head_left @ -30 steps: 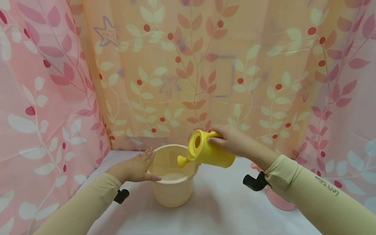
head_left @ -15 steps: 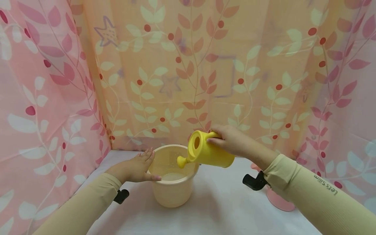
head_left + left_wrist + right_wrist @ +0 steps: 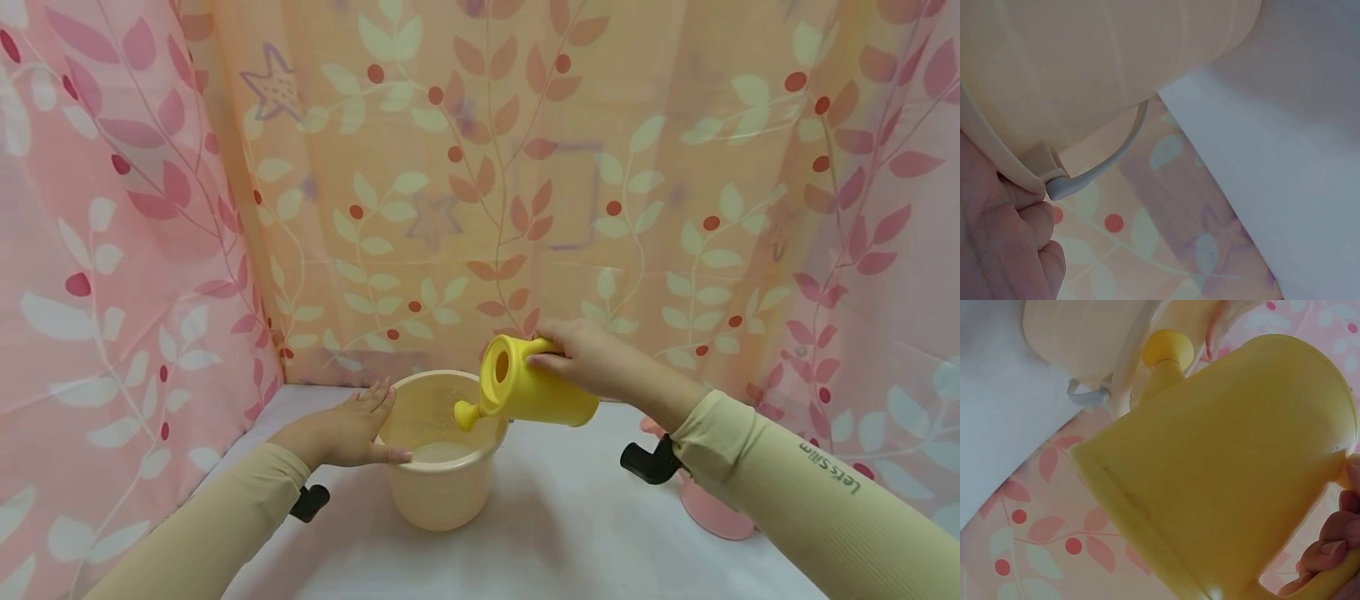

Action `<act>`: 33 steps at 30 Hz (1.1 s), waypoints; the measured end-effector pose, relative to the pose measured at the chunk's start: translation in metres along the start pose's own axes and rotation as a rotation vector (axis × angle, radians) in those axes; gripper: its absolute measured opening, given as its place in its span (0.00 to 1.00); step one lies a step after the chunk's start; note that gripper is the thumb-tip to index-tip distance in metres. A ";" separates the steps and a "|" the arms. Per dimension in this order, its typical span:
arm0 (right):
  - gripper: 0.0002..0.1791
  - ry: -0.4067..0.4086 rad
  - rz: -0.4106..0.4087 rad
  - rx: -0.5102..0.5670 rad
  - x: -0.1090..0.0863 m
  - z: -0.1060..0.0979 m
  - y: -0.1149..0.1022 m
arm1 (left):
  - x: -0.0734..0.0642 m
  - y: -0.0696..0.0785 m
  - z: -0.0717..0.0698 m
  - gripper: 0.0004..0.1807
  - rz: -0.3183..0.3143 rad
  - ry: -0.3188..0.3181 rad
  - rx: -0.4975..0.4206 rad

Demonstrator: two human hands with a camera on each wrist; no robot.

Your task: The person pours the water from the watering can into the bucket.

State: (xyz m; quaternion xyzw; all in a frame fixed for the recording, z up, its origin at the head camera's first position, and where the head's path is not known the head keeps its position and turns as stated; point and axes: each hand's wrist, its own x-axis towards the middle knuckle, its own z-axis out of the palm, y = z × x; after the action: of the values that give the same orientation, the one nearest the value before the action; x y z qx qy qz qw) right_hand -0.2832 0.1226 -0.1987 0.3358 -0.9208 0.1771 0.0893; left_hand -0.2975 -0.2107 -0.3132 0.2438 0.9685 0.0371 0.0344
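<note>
A cream plastic bucket (image 3: pixel 442 496) stands upright on the table. My left hand (image 3: pixel 348 429) rests on its left rim, fingers extended, thumb lying along the front of the rim. In the left wrist view the fingers (image 3: pixel 1038 222) touch the rim beside the grey bail handle (image 3: pixel 1107 164). My right hand (image 3: pixel 588 358) grips the handle of a yellow watering can (image 3: pixel 547 392), tilted so its round spout head (image 3: pixel 467 415) hangs over the bucket's opening. The curled fingers (image 3: pixel 1329 550) around that handle show in the right wrist view. Small droplets dot the bucket's inner wall.
A pink object with a rounded base (image 3: pixel 716 510) stands at the right, partly hidden by the right sleeve. White cloth (image 3: pixel 592 517) covers the table. Leaf-patterned curtains (image 3: pixel 480 183) hang behind and on both sides. Black mounts (image 3: pixel 648 462) sit at both wrists.
</note>
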 end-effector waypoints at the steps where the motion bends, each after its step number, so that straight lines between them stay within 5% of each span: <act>1: 0.10 -0.003 0.001 -0.001 0.000 0.000 0.000 | 0.000 0.000 0.000 0.60 0.002 0.001 -0.002; 33: 0.10 -0.020 -0.068 -0.044 0.005 -0.005 -0.007 | 0.000 0.000 0.000 0.60 -0.002 0.002 0.011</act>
State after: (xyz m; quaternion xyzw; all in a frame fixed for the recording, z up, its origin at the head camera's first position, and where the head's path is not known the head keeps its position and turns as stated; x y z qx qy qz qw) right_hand -0.2827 0.1168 -0.1907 0.3665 -0.9134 0.1502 0.0934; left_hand -0.2977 -0.2103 -0.3133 0.2429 0.9690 0.0320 0.0321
